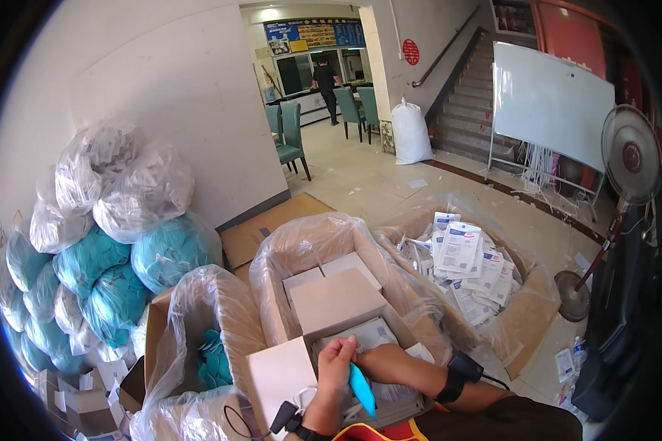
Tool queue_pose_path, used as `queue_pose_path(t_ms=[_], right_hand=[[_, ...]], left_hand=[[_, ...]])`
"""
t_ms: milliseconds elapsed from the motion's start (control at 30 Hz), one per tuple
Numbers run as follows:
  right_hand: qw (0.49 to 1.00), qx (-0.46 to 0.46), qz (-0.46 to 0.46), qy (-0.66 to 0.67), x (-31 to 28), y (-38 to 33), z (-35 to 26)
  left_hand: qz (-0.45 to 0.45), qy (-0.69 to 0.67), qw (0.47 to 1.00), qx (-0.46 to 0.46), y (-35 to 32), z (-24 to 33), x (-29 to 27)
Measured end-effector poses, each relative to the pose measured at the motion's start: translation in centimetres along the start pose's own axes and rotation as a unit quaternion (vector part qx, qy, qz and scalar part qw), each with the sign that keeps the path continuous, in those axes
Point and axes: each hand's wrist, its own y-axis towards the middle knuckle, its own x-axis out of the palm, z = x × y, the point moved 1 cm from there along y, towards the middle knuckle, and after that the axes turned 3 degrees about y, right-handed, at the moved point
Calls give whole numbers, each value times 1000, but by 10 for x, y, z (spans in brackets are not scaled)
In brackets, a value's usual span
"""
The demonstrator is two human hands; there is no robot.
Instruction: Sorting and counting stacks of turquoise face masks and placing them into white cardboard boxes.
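Turquoise item (361, 389), flat and narrow, smooth-surfaced, of thin pliable material; exact kind cannot be told. Long axis runs from upper left to lower right, upper end at the fingers, lower tip pointing down toward the person's body. Location: low centre of the view, above the near edge of the middle box.

Left hand (335, 366): raised, fingers curled around the upper end of the turquoise item, holding it. Dark band with a small device at the wrist.

Right hand: hidden behind the left hand; its forearm (412, 371) lies across the box, wearing a black wrist strap with a cable. Whether the right hand grips anything cannot be told.

Middle box (331, 301): brown cardboard, open-topped, lined with clear crinkled plastic film. Contains flat card sheets and pale flat packets.

Right box (526, 316): cardboard, also film-lined, holding a loose heap of white flat rectangular packets (463, 253) with blue print.

Left box (198, 323): cardboard, film-lined, with crumpled turquoise material at the bottom.

Bags (118, 242): clear plastic sacks stacked against the wall at left, rounded and bulging, some filled with turquoise material, some with white.

Small white cartons (81, 393): folded card, heaped at lower left.

Surroundings: pale tiled floor; whiteboard (552, 103) on a stand; standing fan (629, 158) at right; white sack (410, 132) by the stairs; green chairs (290, 132); a person (326, 84) standing far back.
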Motion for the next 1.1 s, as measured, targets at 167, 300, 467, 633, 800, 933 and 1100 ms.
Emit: queue_pose_path(t_ms=[167, 300, 467, 633, 800, 933, 1100], right_hand=[[999, -39, -29, 16, 29, -4, 16], [998, -29, -41, 24, 41, 0, 28], [999, 3, -23, 49, 44, -1, 35], [998, 3, -37, 41, 40, -2, 30], [998, -11, -27, 51, 45, -3, 34], [998, -8, -27, 48, 48, -3, 35], [998, 3, -37, 41, 40, -4, 29]], left_hand=[[-32, -12, 997, -71, -1, -6, -8], [-53, -15, 994, -97, -1, -1, -4], [-59, -13, 992, -109, 1, -3, -5], [-50, -23, 991, -122, -1, -2, -7], [-51, -34, 990, -127, -1, -2, -7], [-50, -47, 988, -138, -2, -1, -7], [-42, -41, 990, -128, -2, -3, -7]])
